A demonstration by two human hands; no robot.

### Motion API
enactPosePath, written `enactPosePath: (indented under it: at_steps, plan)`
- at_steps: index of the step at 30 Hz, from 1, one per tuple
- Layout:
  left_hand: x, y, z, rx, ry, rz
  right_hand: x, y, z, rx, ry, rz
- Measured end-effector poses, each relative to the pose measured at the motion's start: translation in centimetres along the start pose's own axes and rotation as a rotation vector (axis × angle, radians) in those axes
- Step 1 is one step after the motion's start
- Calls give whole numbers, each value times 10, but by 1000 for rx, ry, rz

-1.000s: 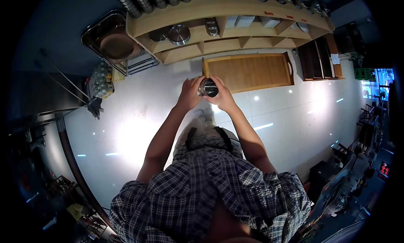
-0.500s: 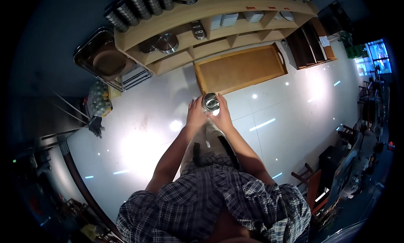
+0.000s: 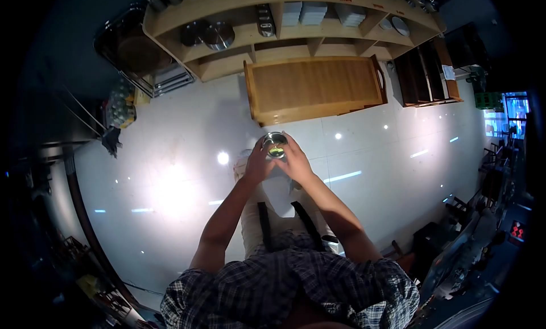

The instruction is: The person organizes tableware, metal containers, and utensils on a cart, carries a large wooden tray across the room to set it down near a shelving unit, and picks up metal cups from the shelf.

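Note:
A round metal container [image 3: 275, 139] with a shiny rim is held in front of my body, above the floor. My left hand [image 3: 259, 163] wraps round its left side. On the right side my right hand [image 3: 295, 161] grips it, with fingers reaching over the rim. Something yellow-green shows inside or reflects there; I cannot tell which. Just beyond my hands stands a low wooden cabinet or bench [image 3: 315, 87].
A wooden shelf unit [image 3: 227, 61] at the back holds metal pans [image 3: 219, 35] and white stacked dishes [image 3: 313, 13]. Metal racks [image 3: 173, 83] stand left, beside bagged bottles [image 3: 120, 104]. Dark wooden shelving [image 3: 424, 75] is at right. Chairs and tables line the right edge.
Both hands have moved down and closer to my body with the container, which now shows its opening from above. The view has shifted, and the wooden cabinet appears larger and more fully.

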State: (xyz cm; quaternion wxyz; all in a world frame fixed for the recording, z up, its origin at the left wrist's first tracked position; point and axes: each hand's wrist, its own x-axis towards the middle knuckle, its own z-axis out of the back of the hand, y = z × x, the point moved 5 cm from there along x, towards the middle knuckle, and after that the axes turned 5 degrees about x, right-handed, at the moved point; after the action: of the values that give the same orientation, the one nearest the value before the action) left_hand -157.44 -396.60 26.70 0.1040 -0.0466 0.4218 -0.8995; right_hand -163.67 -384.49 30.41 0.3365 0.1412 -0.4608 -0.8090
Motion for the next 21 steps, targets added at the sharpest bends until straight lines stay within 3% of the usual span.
enactPosePath:
  at_steps: [5,9,15,19,21]
  plan:
    - [-18,12,-61,-40,-200,83,-21,-34,0,-344,52,273]
    - [-15,47,-110,-17,-173,139,-30,-104,-33,-222,98,164]
    - [10,125,-161,34,-214,-20,-16,-185,-79,-286,-48,322]
    - [35,181,-196,32,-232,-10,7,-247,-110,-270,-119,355]
    - [48,199,-211,138,-369,-222,17,-268,-115,-192,-238,414]
